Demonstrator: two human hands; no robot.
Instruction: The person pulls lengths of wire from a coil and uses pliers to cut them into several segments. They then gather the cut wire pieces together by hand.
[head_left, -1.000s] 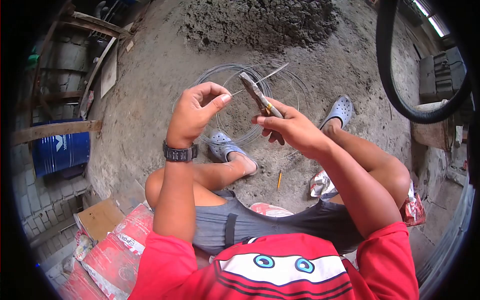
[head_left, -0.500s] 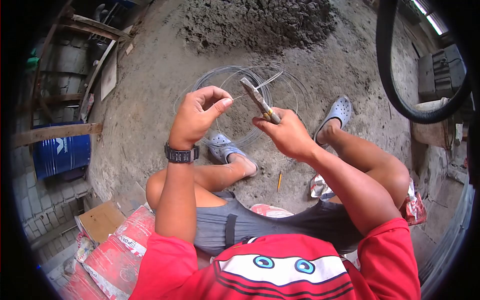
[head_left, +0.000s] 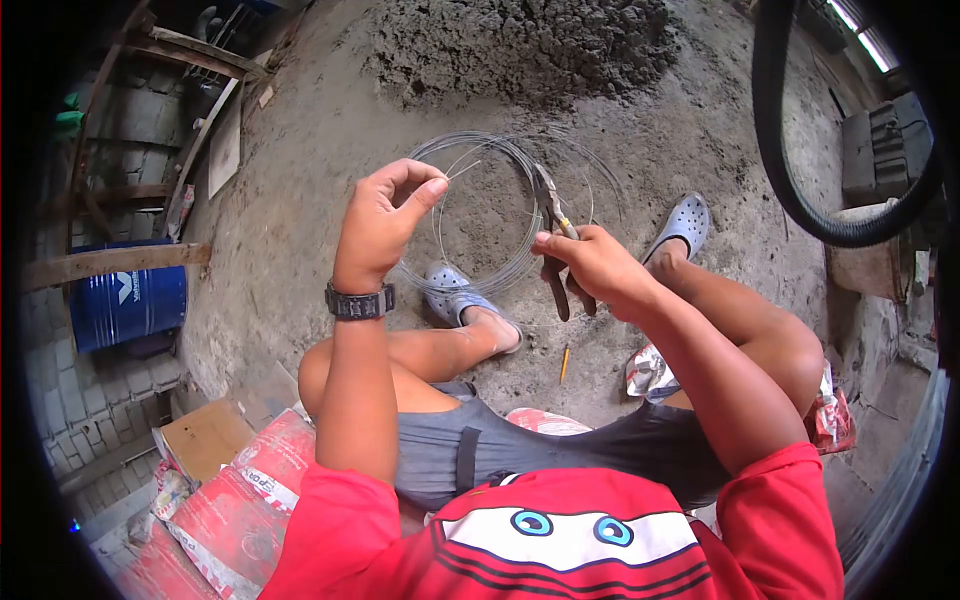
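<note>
Thumb and fingertips of my left hand (head_left: 395,215) pinch a thin wire (head_left: 464,170), whose short free end sticks out to the right. My right hand (head_left: 600,265) is closed around pliers (head_left: 551,205); their jaws point up and their dark handles hang below my fingers. The jaws are apart from the wire in my left hand. Behind and between both hands, a loose coil of wire (head_left: 490,138) lies on the ground near my feet.
A dark heap of wet mix (head_left: 520,50) is at the top. A yellow pencil (head_left: 565,364) lies between my legs. Red bags (head_left: 240,500) and a blue drum (head_left: 128,297) are at left. A black hose (head_left: 780,160) hangs at upper right.
The pliers have moved right and down, away from my left hand, and their handles now show spread. The wire end at my left hand now ends free, short of the pliers.
</note>
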